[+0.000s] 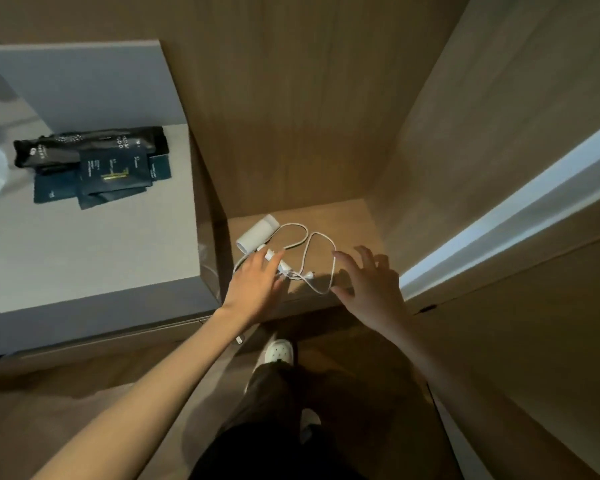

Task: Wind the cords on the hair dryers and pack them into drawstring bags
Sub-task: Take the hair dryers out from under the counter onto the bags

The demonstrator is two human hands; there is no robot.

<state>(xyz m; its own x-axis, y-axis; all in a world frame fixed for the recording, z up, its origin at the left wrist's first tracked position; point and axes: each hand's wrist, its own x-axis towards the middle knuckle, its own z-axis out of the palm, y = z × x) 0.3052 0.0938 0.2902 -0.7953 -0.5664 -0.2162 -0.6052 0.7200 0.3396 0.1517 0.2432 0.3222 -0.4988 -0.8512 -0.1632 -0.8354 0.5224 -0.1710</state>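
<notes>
Hair dryer (257,233) in white lies on its side on the low wooden shelf (347,220), at the shelf's left side. Its cord (306,233) is unwound, sprawling in loose loops to the right. The left hand (257,282) reaches over the dryer's handle, fingers nearly straight and laid on it. The right hand (371,282) hovers with fingers spread wide, thumb just beside the outer loop of cord. Left of the shelf, a grey counter (84,254) holds a heap of dark packets (111,168). Below, a white shoe (279,353) shows.
</notes>
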